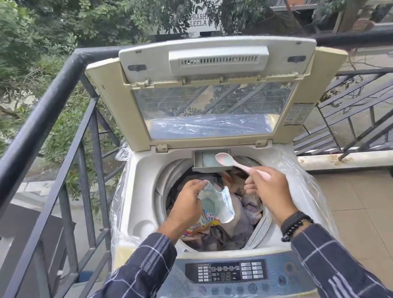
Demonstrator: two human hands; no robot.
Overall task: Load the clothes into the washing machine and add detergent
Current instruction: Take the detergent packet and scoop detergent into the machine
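Observation:
A top-loading washing machine (146, 212) stands with its lid (212, 96) raised. Its drum holds a heap of dark and grey clothes (233, 225). A small grey detergent drawer (203, 161) is pulled out at the drum's back rim. My left hand (187, 203) grips an open, colourful detergent pouch (215, 205) over the drum. My right hand (268, 188) holds a pink spoon (226, 159) by its handle, with the bowl tilted over the drawer's right end.
A black metal railing (48, 112) runs close along the machine's left side and behind it. Clear plastic wrap (310, 187) covers the machine's sides. The control panel (227, 271) faces me at the front. A tiled balcony floor (369, 206) lies to the right.

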